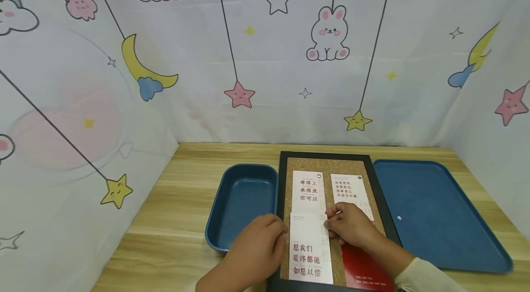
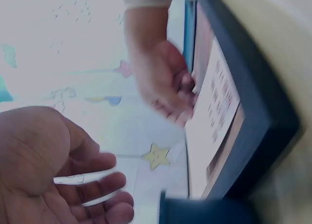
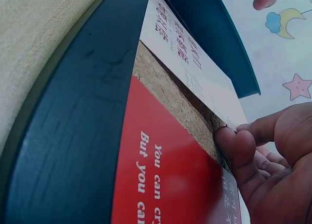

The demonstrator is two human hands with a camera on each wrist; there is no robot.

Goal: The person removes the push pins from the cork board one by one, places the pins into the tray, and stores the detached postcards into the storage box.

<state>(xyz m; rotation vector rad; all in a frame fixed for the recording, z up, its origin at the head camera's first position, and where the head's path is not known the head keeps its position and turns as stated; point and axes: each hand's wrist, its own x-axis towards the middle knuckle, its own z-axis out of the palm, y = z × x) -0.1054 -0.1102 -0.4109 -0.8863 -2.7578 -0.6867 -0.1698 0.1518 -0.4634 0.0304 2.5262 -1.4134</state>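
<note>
My right hand [image 1: 349, 226] pinches the upper right edge of a white card [image 1: 308, 248] printed with red characters, thumb and fingertip at its edge. The card lies over the lower left of a black-framed cork board [image 1: 323, 164], a gap showing under its side edge. My left hand [image 2: 58, 170] is off the card's left side, its fingers loosely bent with nothing between them. Above are two more white cards, a left one [image 1: 304, 191] and a right one [image 1: 347, 186], each with a pin at its top corner. A red card [image 3: 161, 160] lies at lower right.
Left of the board stands a deep blue tray [image 1: 244, 204]. To its right lies a shallow blue tray [image 1: 439, 218] with a small pin [image 1: 399, 218] near its left side. A printed cloth [image 1: 281, 122] hangs behind and beside the wooden table [image 1: 165, 218].
</note>
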